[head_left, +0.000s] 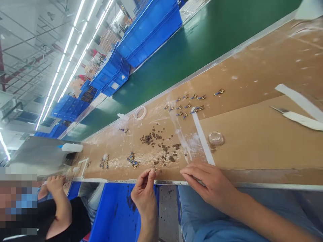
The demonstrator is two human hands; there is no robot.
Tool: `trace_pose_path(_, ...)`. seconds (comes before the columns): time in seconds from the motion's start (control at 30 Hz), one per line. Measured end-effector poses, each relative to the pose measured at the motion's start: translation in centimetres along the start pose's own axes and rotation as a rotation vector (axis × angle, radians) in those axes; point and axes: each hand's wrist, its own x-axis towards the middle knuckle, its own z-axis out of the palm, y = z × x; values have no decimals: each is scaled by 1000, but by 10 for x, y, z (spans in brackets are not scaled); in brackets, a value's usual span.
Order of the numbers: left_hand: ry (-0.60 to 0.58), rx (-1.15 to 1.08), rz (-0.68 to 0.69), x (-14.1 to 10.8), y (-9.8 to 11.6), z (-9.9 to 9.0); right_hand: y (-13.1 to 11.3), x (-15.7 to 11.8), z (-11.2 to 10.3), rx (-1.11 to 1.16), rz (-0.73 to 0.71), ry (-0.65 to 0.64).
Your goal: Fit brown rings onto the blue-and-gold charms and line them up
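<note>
My left hand (145,191) is at the table's front edge, thumb and forefinger pinched on a small metal piece (155,169) that mostly hides behind the fingertips. To its right, my right hand (212,183) hovers low over the edge, fingers long and bent towards the thumb. Its fingertips come together, and anything between them is too small to see. Just beyond both hands lie many small dark brown discs (147,138), loosely scattered. A heap of little blue and gold pieces (133,159) rests left of them. Similar blue and gold pieces (187,106) are spread out farther back.
A round clear dish (216,138), a white-handled knife (300,119), a tape roll (140,113) and a small white bottle (123,116) stand on the brown tabletop. Behind runs a green conveyor belt (202,43) with blue crates (151,30). A co-worker's hands (56,183) are at left; a blue bin (113,208) is below.
</note>
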Motion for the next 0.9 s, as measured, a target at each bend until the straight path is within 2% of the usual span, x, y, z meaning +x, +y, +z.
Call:
trace_pose_path(0.17,-1,-18,-36,1,-17,-13,0,-2,9,-105,-31,-82)
trace_pose_path(0.3,13,-25,-45,0,-23,-18,-5,3,22,-201,-70,-148)
trace_pose_path(0.47,-48,-38,-4,-4,-20,-10,-7,16,38,-354,-62,-140)
trace_pose_path(0.67,-93,-65,8,-1,-19,5,0,20,48,-541,-25,-226)
trace_pose_path(0.9,-82,-77,20,1,-21,4,-2,21,52,-590,-38,-254)
